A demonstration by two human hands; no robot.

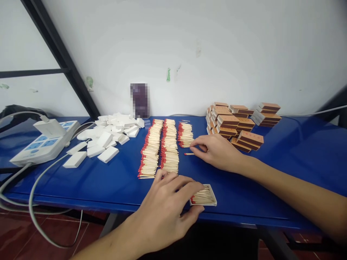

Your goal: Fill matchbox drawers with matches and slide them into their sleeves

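Observation:
My left hand (173, 206) grips a small white matchbox tray (214, 203) at the table's front edge, forefinger on its far side and thumb on its near side. Red-tipped matches (203, 196) fill the tray. The fingertips of my right hand (219, 151) are pinched together at the near end of a short row of matches (185, 134); what lies between them is hidden. Just below the thumb is a single match (189, 154), its plain end covered by the hand. Two longer rows of matches (151, 144) lie left of the short one, heads pointing left.
A pile of white boxes (108, 153) spreads over the left of the blue table (121, 187). Brown matchboxes (227, 121) are stacked at the back right. A power strip (35, 148) with white cables stands far left. A blurred-out rectangular object (140, 101) leans against the wall.

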